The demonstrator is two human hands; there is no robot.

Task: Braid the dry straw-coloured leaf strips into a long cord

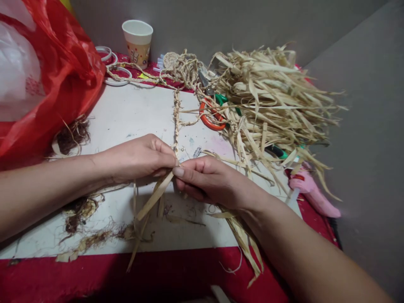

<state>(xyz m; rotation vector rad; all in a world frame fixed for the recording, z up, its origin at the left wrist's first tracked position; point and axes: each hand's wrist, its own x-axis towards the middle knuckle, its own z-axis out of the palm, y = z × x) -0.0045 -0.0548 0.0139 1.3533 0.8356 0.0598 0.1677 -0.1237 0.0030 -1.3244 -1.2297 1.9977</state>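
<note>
A thin braid of dried husk (176,113) runs down the middle of the white board (132,111) to my fingers. My left hand (139,158) pinches the braid's lower end from the left. Close against it, my right hand (208,179) grips the same end, thumb on top. Loose husk strips (156,195) hang below the fingers toward the board's front edge. More strips (241,235) trail under my right wrist. The exact grip of the fingertips is partly hidden.
A large pile of dried husks (277,101) lies at right, partly over orange-handled scissors (212,115). A pink glue gun (315,191) rests beyond it. Behind stand a paper cup (138,44), white rings (118,77) and coiled braid (186,67). A red bag (72,54) fills the left.
</note>
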